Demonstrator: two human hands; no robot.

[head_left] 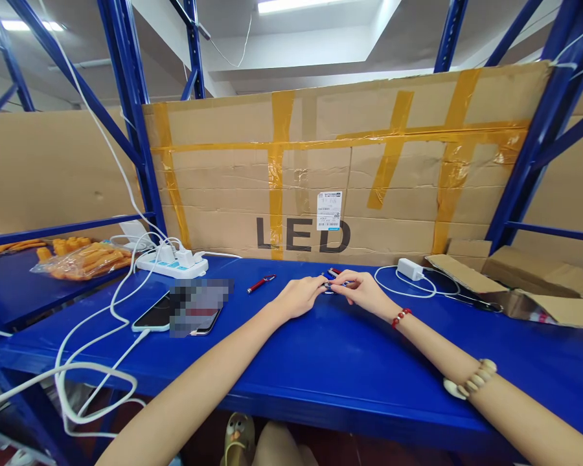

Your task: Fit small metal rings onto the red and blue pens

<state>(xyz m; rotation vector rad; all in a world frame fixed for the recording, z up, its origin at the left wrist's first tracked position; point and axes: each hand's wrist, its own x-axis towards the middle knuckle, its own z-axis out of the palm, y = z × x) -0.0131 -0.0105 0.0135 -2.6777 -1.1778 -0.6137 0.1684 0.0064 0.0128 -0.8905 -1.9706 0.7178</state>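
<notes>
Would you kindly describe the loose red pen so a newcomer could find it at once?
Start at the cardboard sheet marked LED and drop to the blue shelf. The red pen lies alone between the white power strip and the left hand, untouched.

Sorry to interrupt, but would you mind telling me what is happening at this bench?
A person sits at a blue shelf bench with both hands together. The left hand and right hand jointly hold small pen-like pieces, blue and red, just above the surface. A red pen lies to the left, beyond it a phone and a power strip.
</notes>
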